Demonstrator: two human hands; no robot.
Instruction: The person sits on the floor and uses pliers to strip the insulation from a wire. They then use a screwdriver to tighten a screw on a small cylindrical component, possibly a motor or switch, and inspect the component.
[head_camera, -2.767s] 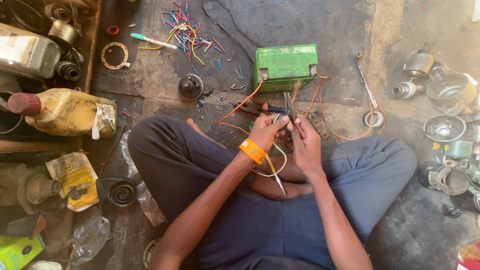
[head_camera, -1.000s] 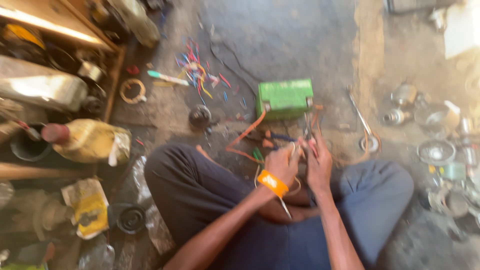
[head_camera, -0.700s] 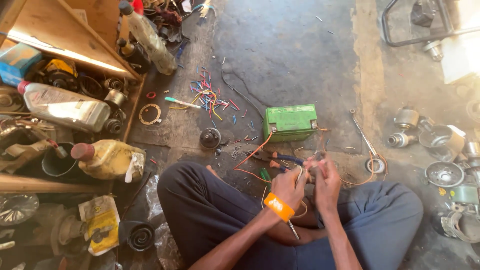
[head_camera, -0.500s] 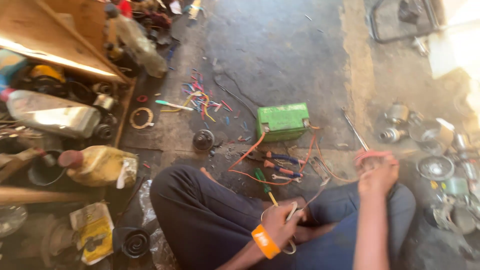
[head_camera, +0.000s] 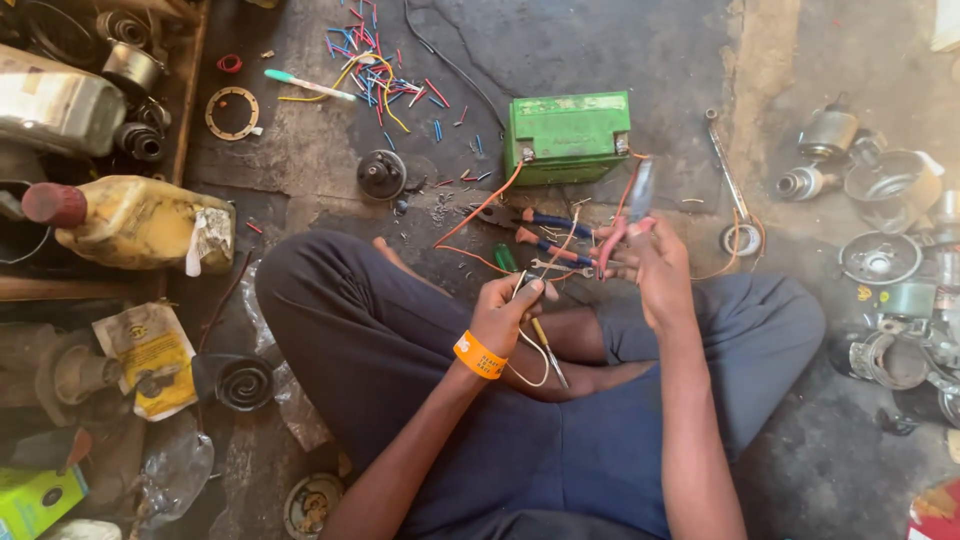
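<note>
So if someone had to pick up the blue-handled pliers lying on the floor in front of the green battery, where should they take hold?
Probably by the two blue handles of the blue-handled pliers, coming from above at the right end. The handles lie flat and free there, while the orange wire crosses near the metal head.

ahead of the right hand (head_camera: 655, 265) the green battery (head_camera: 568, 135) and its orange wires (head_camera: 478, 212) block the way. pliers (head_camera: 545, 220) lie just before the left hand (head_camera: 510, 310). beyond the battery, the floor (head_camera: 620, 45) gives room.
</note>
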